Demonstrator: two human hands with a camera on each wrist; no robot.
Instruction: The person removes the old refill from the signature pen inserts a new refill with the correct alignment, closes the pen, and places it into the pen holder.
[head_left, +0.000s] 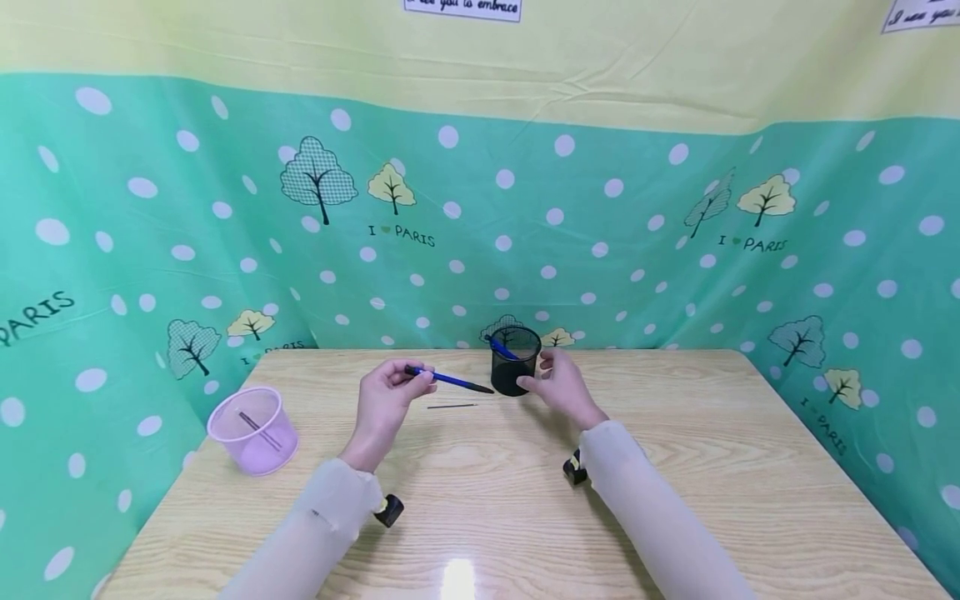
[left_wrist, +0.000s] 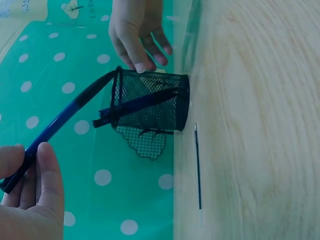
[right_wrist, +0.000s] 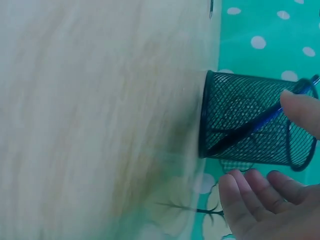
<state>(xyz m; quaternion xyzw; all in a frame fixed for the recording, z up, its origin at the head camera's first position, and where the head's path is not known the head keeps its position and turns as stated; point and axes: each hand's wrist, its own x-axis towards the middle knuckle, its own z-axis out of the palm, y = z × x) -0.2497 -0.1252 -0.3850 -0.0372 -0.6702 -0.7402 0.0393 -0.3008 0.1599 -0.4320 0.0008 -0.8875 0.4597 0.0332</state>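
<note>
My left hand pinches a blue pen with black ends between thumb and fingers. The pen's far tip points right, close to a black mesh pen holder that stands upright at the back of the table. Another blue pen leans inside this holder. At the holder's right side is my right hand, thumb and fingers spread to either side of it; in the right wrist view the thumb overlaps the rim and the fingers are extended. A thin dark pen refill lies on the table in front of the holder.
A translucent pink-purple cup with thin dark sticks in it stands at the table's left edge. Behind the wooden table hangs a green dotted curtain. A black device sits at the left wrist.
</note>
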